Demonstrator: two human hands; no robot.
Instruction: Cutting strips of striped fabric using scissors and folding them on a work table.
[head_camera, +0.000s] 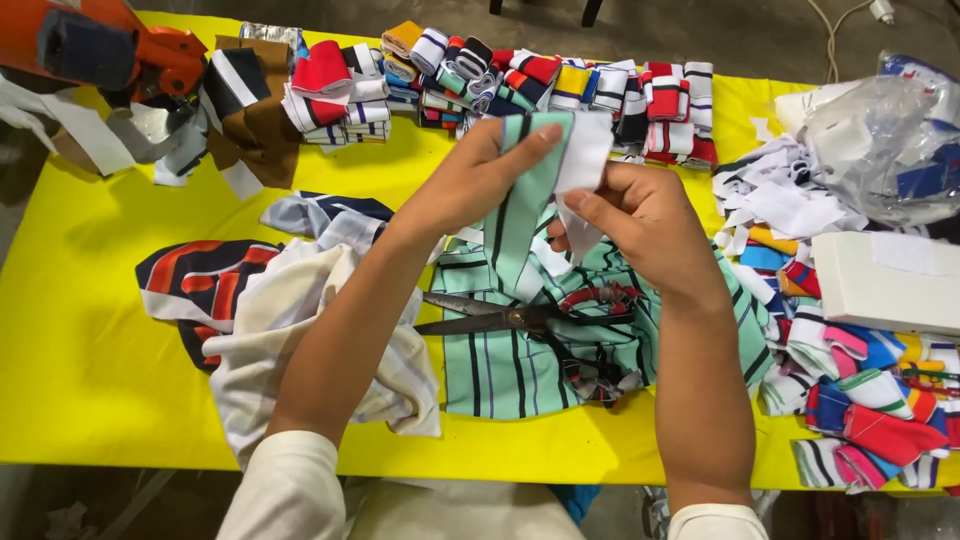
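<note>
Above the scissors (500, 318), left hand (470, 185) and right hand (640, 225) pinch a mint striped strip (528, 190) in closed grips.

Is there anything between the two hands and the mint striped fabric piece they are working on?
Nothing visible is in the way. The left hand and the right hand both already grip the mint striped fabric piece directly, lifted above the scissors lying on the green striped cloth below.

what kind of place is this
Probably a small garment or textile workshop. Rows of folded striped knit fabric pieces line the yellow table, black metal scissors lie on mint green striped cloth, and both hands hold a mint-and-white fabric strip.
</note>
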